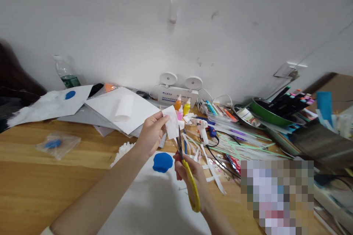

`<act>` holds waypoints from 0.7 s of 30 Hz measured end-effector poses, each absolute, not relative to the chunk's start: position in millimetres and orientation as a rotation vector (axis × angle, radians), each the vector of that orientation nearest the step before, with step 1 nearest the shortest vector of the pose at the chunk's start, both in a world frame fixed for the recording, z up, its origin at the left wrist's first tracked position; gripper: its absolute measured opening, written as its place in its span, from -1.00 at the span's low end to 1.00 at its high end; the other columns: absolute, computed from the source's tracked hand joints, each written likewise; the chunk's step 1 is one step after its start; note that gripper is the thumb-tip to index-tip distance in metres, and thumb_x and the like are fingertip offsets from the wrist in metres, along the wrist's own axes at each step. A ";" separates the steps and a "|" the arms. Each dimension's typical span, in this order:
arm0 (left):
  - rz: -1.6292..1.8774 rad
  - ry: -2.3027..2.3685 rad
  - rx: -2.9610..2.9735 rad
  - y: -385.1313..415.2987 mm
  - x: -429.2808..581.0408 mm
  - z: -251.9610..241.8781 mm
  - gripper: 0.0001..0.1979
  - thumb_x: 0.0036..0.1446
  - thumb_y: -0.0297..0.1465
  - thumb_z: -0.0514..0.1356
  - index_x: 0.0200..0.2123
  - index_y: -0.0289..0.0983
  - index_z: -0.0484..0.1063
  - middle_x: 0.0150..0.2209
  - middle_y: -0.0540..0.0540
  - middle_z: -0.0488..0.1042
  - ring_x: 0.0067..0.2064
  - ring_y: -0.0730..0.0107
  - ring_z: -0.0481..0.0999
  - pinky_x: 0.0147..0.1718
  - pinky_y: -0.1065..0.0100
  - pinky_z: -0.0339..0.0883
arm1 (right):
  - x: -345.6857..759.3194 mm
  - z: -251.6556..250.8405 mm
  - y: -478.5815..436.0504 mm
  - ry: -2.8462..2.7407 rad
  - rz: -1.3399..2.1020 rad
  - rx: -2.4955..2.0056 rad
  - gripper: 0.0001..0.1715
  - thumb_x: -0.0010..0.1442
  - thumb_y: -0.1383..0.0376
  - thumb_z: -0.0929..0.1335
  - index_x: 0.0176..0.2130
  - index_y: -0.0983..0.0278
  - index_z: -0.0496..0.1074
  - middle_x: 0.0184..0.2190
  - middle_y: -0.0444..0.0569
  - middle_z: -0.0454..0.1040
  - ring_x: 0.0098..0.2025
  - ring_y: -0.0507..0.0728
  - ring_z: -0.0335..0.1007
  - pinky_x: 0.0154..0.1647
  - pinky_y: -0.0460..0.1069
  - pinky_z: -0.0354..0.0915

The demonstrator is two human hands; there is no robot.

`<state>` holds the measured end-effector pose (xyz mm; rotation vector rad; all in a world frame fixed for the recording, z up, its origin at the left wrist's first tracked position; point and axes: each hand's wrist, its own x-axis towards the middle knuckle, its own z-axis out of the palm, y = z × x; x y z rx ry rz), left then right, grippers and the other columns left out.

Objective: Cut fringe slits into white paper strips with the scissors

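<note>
Pinched between the thumb and fingers of my left hand (151, 132) is a small white piece of tissue (172, 126), held up over the table. My right hand (193, 172) grips a pair of scissors (190, 183) with yellow handles. The dark blades point upward and meet the lower right edge of the tissue. Below both hands lies a white sheet (143, 198) bearing a flat blue blob (162, 162). White crumpled bits (124, 151) sit at the sheet's left edge, partly behind my left forearm.
A roll of white tissue (124, 108) rests on stacked white boards. Behind my hands stand small paint bottles (186, 106) and a white emergency light (176, 94). A glue gun (202, 132) with its cord, paper strips and a green pan (271, 112) of markers crowd the right.
</note>
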<state>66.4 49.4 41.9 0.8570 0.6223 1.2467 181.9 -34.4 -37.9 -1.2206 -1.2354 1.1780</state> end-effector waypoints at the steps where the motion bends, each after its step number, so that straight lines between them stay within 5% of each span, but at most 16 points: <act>1: 1.240 0.620 0.870 49.4 66.1 40.8 -0.75 0.00 -0.46 0.14 -0.21 -0.38 0.43 -0.30 -0.13 0.53 -0.23 0.35 0.49 -0.24 0.39 0.32 | 181.8 -38.0 -34.3 -1.237 1.176 -1.231 -0.63 0.07 0.05 0.28 -0.32 0.31 0.36 -0.63 -0.19 0.19 -0.57 0.02 0.09 -0.51 -0.09 0.12; 21: 1.133 0.680 0.887 49.3 69.9 38.7 -0.67 -0.05 -0.43 0.17 -0.15 -0.37 0.40 -0.30 -0.15 0.53 -0.30 0.36 0.49 -0.40 0.43 0.31 | 183.6 -34.9 -34.4 -1.252 1.207 -1.254 -0.60 0.10 0.01 0.23 -0.39 0.31 0.32 -0.70 -0.20 0.18 -0.63 0.01 0.13 -0.62 -0.11 0.09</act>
